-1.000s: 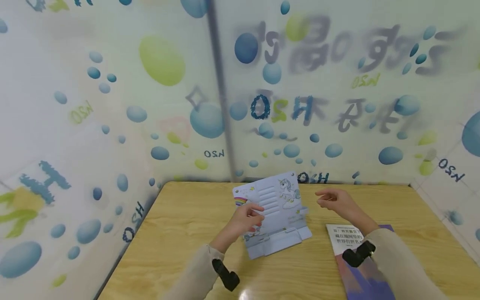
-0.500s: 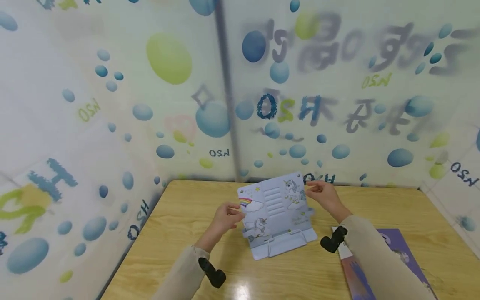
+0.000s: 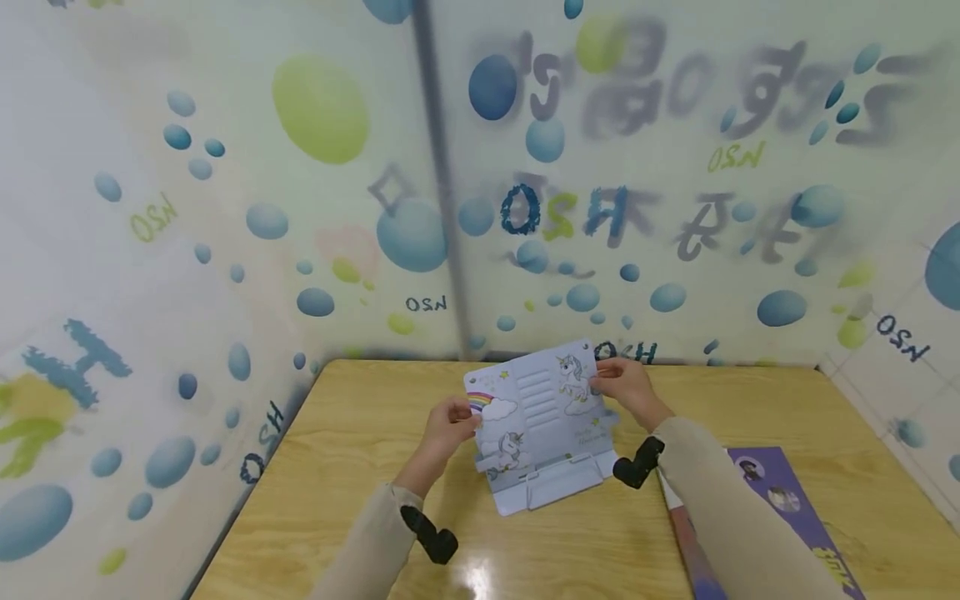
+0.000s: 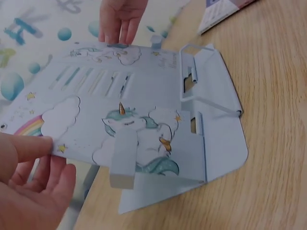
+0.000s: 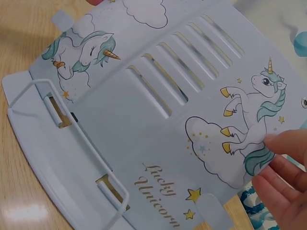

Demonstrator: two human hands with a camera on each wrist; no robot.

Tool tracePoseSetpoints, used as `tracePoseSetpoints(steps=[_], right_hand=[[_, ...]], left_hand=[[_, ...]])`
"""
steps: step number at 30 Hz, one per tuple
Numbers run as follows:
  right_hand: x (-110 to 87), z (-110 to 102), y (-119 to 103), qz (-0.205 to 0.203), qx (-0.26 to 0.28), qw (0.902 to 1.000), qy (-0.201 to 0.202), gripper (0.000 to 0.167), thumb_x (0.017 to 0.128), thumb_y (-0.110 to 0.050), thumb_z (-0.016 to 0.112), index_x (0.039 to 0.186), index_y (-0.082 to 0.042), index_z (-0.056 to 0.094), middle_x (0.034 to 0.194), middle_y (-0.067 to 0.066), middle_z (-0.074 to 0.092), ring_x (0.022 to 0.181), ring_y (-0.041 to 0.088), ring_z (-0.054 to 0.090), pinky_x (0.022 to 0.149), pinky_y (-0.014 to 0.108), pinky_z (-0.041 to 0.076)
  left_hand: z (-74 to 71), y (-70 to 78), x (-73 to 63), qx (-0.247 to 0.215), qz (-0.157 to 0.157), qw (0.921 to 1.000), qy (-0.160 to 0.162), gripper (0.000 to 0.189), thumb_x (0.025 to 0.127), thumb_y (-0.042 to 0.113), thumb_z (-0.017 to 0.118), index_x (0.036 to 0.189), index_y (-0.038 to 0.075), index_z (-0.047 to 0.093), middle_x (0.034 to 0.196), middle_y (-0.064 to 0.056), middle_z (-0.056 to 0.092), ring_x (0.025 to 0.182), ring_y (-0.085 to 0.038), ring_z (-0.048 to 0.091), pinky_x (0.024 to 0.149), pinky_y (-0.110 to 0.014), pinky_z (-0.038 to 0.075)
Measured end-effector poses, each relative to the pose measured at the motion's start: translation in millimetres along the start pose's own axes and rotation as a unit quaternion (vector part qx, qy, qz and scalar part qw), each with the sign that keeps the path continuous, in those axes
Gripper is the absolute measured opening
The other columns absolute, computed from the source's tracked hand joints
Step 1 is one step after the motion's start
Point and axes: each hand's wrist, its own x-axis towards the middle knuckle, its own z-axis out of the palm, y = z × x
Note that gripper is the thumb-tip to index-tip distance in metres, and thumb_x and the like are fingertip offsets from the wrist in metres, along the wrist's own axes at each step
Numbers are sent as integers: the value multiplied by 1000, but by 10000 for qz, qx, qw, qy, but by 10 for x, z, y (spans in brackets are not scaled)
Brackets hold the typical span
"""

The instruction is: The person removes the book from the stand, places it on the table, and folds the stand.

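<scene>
A pale blue metal book stand (image 3: pixel 536 450) with unicorns, a rainbow and slots printed or cut on its back panel stands tilted on the wooden table. My left hand (image 3: pixel 447 433) pinches the panel's left edge near the rainbow; in the left wrist view that hand's thumb (image 4: pixel 29 147) lies on the printed face. On the opposite edge, my right hand (image 3: pixel 628 387) pinches beside the standing unicorn, its thumb on the front as the right wrist view shows. The wire page holder (image 5: pixel 81 139) lies over the bottom ledge. The back of the stand is hidden.
A purple and white book (image 3: pixel 780 492) lies on the table at the right, partly under my right forearm. The wooden table (image 3: pixel 300 517) meets a wall (image 3: pixel 360 275) covered in bubble print at its back edge.
Both hands have come to the stand's side edges: the left moved out from in front of the panel, the right moved left. Each now grips the panel. The view shifted slightly.
</scene>
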Motion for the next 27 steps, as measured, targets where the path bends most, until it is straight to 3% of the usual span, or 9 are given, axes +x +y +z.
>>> tracePoseSetpoints(steps=[6,19,27], right_hand=[[-30,71,9,152,96,9993,342,34,83,1,63,114,11,55,101,21,58,91,28,57,75,32,51],[34,122,-13,-32,39,9988,483,33,81,5,63,112,13,55,100,23,57,92,30,55,73,31,52],[55,158,-40,-69,-155,9987,483,32,82,3,64,112,11,57,101,23,59,94,32,55,75,33,51]], left_hand=[[-12,-89,5,-370,53,9989,-270,17,88,0,57,101,-7,49,86,-7,53,78,-14,51,75,-33,51],[-63,-109,35,-246,338,9969,-662,15,92,-1,50,105,-7,44,90,-7,50,81,-14,48,75,-31,47],[-88,-117,-20,-135,440,9930,-1090,20,93,2,48,110,-9,45,93,-10,50,84,-15,48,79,-34,47]])
